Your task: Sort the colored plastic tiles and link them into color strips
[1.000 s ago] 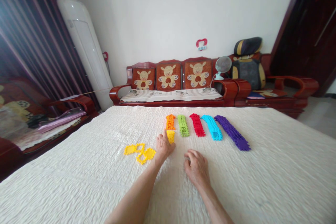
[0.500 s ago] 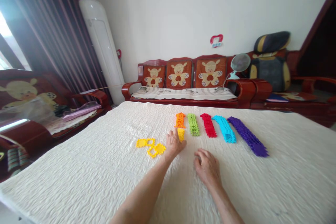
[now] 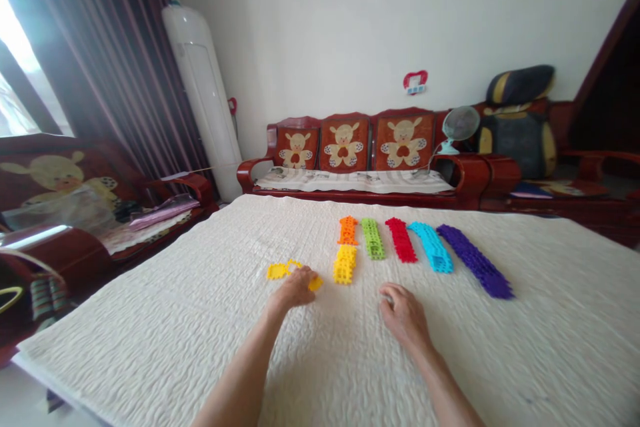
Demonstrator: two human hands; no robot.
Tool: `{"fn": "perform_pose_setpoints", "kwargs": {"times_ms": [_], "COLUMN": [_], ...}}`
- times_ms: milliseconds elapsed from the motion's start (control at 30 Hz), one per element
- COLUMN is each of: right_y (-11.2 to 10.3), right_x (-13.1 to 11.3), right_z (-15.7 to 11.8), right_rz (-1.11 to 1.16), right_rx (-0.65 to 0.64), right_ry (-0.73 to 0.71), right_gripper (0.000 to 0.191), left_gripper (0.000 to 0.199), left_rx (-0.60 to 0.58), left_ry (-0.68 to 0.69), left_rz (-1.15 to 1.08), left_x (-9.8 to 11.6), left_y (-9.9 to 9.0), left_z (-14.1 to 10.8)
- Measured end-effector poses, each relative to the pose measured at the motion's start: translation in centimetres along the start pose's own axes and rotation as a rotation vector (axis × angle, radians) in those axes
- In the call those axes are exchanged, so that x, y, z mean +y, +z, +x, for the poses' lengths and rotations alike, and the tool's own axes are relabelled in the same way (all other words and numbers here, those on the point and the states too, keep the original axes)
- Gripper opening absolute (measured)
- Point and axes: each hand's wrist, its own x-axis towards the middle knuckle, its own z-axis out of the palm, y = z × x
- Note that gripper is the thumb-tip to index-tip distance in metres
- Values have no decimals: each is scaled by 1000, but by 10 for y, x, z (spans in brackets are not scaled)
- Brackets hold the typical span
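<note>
My left hand (image 3: pixel 299 287) is over the loose yellow pieces (image 3: pixel 277 271) on the left, its fingers bent down and partly covering them; whether it grips one is hidden. A row of yellow pieces (image 3: pixel 345 265) lies just below the orange row (image 3: pixel 348 231). To the right lie overlapping rows of green (image 3: pixel 373 239), red (image 3: pixel 401 240), light blue (image 3: pixel 433 248) and purple pieces (image 3: pixel 475 262). My right hand (image 3: pixel 403 310) rests on the cloth below the red row, fingers curled inward, with nothing visible in them.
A white quilted cloth (image 3: pixel 200 320) covers the table. Behind it stands a wooden sofa (image 3: pixel 470 177) with bear cushions (image 3: pixel 343 145) and a small fan (image 3: pixel 460 125). Another wooden seat (image 3: pixel 55 260) stands at the left.
My left hand has moved left, from the yellow row to the loose yellow pieces. The yellow row is now uncovered. My right hand has stayed nearly in place; the view has shifted slightly.
</note>
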Motion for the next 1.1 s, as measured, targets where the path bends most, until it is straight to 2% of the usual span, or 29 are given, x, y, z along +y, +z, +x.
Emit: {"fn": "perform_pose_setpoints", "kwargs": {"times_ms": [167,300,400,467,533,633,833,1100], "right_y": [1,2,2,3,3,3,3,3], "right_x": [4,4,5,5,5,5,5,5], "right_z": [-1,-2,-1,-1,-1,-1,-2,-2], "right_rz": [1,1,9,11,13,17,21,13], "right_rx": [14,27,33,35,38,42,37,39], "right_ry": [-35,-58,-71,-74,-75,-74,-70,-61], "right_gripper": [27,26,27,27,26,26,25,25], "left_gripper": [30,30,33,45,54,50,46,43], "left_rx": [56,127,100,91,122,202,374,409], "left_ry": [43,51,38,30,17,9,56,102], "left_rz": [-6,-151,-317,-417,-492,-553,-474,-279], "left_x": [4,18,30,36,39,40,44,47], "left_y": [-1,-1,6,13,20,30,42,46], "left_z": [0,-1,0,1,3,9,28,32]}}
